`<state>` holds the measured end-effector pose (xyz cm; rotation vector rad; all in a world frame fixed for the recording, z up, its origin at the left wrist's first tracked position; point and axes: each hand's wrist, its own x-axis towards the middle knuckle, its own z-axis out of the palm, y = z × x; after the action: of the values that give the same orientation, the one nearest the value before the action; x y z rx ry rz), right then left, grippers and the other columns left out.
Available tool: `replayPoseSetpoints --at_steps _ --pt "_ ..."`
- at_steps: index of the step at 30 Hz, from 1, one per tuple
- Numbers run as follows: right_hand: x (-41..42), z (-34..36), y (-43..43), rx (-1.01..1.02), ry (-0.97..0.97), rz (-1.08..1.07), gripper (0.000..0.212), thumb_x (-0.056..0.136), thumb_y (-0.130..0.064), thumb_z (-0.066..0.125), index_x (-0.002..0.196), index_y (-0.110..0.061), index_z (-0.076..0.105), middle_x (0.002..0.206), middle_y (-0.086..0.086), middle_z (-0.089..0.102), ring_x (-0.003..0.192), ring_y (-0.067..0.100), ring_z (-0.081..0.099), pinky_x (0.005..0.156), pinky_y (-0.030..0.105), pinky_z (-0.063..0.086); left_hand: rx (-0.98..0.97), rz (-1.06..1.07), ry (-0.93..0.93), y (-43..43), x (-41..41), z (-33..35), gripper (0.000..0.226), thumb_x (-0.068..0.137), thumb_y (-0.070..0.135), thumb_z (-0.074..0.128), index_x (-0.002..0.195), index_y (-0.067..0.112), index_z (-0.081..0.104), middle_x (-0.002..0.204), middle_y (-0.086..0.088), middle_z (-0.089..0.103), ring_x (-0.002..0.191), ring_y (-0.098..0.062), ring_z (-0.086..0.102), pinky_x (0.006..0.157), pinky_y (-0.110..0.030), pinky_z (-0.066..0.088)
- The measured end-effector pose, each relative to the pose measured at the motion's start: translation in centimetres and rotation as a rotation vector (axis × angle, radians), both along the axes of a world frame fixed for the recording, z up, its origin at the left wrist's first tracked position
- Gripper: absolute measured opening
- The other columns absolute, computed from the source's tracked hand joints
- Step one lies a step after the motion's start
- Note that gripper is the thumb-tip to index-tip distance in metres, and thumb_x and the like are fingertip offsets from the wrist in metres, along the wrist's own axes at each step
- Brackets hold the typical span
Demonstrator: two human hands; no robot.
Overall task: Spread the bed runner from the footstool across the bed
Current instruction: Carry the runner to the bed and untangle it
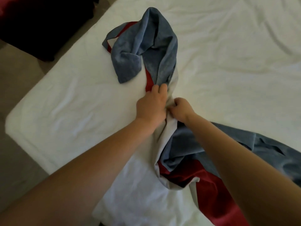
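Note:
The bed runner [151, 46] is blue-grey velvet with a red band and a pale lining. It lies bunched and twisted on the white bed [73, 98], running from the upper middle down to the lower right. My left hand [150, 105] grips the gathered cloth at its narrow twisted middle, fingers closed over the red and blue folds. My right hand [182, 110] is right beside it, pinching the pale lining of the same bunch. The footstool is not clearly in view.
The bed's corner [14, 123] sits at the left, with beige floor [16, 168] beyond it. A dark piece of furniture [40, 25] stands at the upper left. Wrinkled white sheet stretches to the right of the runner.

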<state>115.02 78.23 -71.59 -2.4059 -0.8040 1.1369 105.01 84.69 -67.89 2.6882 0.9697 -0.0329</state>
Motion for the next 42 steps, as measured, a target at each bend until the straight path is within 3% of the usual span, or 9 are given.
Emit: replayPoseSetpoints --at_steps 6,12,18,21,27,30,33,38,42 --pt "2.3 2.1 -1.7 0.223 -0.177 -0.078 0.011 0.093 -0.016 0.048 0.086 -0.008 0.047 0.080 0.005 0.050 0.073 0.022 0.044 0.065 0.029 0.029 -0.024 0.090 -0.062 1.7 -2.0 1.3 0.034 0.081 0.004 0.052 0.113 0.016 0.049 0.108 -0.013 0.048 0.086 -0.034 0.054 0.062 -0.038 0.040" --pt "4.1 4.3 -4.7 0.325 -0.166 -0.431 0.003 0.085 -0.014 0.049 0.087 -0.013 0.047 0.068 -0.007 0.048 0.058 0.007 0.045 0.044 0.020 0.030 -0.036 0.284 -0.186 1.5 -3.0 1.4 0.027 0.081 0.001 0.055 0.103 0.016 0.054 0.108 -0.011 0.051 0.088 -0.029 0.054 0.067 -0.036 0.045" --pt "1.9 3.2 -5.6 0.244 -0.033 -0.352 0.036 0.083 -0.025 0.062 0.098 0.008 0.057 0.082 0.019 0.060 0.080 0.033 0.059 0.060 0.039 0.046 0.055 0.262 -0.073 -0.2 -2.9 0.7 0.039 0.075 0.026 0.067 0.109 0.017 0.052 0.110 -0.009 0.050 0.093 -0.028 0.052 0.059 -0.033 0.039" --pt "0.1 2.9 -5.6 0.348 0.073 -0.457 0.036 0.077 -0.035 0.071 0.095 -0.008 0.056 0.083 0.003 0.060 0.077 0.018 0.060 0.063 0.035 0.051 0.103 0.208 -0.103 -1.0 -2.7 0.6 0.032 0.079 0.036 0.066 0.102 0.017 0.055 0.104 -0.006 0.053 0.091 -0.025 0.052 0.060 -0.031 0.039" --pt "-3.5 4.0 -3.6 0.648 0.221 -0.433 0.014 0.084 -0.005 0.056 0.094 -0.014 0.059 0.078 -0.001 0.065 0.072 0.009 0.064 0.062 0.026 0.055 -0.444 0.370 -0.335 -2.8 -0.2 1.4 0.039 0.081 0.064 0.047 0.076 0.027 0.058 0.069 0.013 0.058 0.067 -0.004 0.056 0.057 -0.020 0.041" --pt "-4.9 4.6 -2.9 0.649 0.236 -0.255 0.030 0.080 0.002 0.059 0.107 -0.013 0.059 0.089 0.000 0.066 0.082 0.013 0.065 0.072 0.028 0.057 -0.509 0.453 -0.334 -1.2 -0.5 1.1 0.033 0.085 0.051 0.055 0.080 0.019 0.062 0.075 0.006 0.062 0.072 -0.012 0.061 0.064 -0.025 0.048" --pt "-4.6 4.7 -2.7 0.595 0.184 -0.255 0.028 0.078 0.000 0.065 0.101 -0.016 0.062 0.079 -0.006 0.060 0.071 0.011 0.058 0.070 0.032 0.053 -0.376 0.480 -0.374 0.6 -2.4 0.8 0.022 0.091 0.040 0.053 0.084 0.020 0.056 0.083 0.005 0.060 0.073 -0.010 0.054 0.059 -0.017 0.036" --pt "-3.6 5.8 -2.4 0.596 0.467 -0.253 0.034 0.077 0.012 0.053 0.090 -0.017 0.065 0.078 0.006 0.064 0.074 0.017 0.062 0.070 0.032 0.056 -0.621 0.495 -0.375 1.3 -2.2 1.5 0.041 0.078 0.064 0.055 0.074 0.023 0.059 0.070 0.008 0.061 0.067 -0.010 0.060 0.060 -0.027 0.051" --pt "-4.0 5.1 -1.9 0.572 0.419 -0.391 0.043 0.077 0.016 0.041 0.090 -0.013 0.069 0.073 0.003 0.069 0.066 0.011 0.065 0.065 0.023 0.055 -0.539 0.479 -0.409 2.3 -1.8 1.6 0.016 0.086 0.029 0.061 0.090 0.014 0.066 0.080 0.004 0.063 0.078 -0.014 0.061 0.066 -0.023 0.043"
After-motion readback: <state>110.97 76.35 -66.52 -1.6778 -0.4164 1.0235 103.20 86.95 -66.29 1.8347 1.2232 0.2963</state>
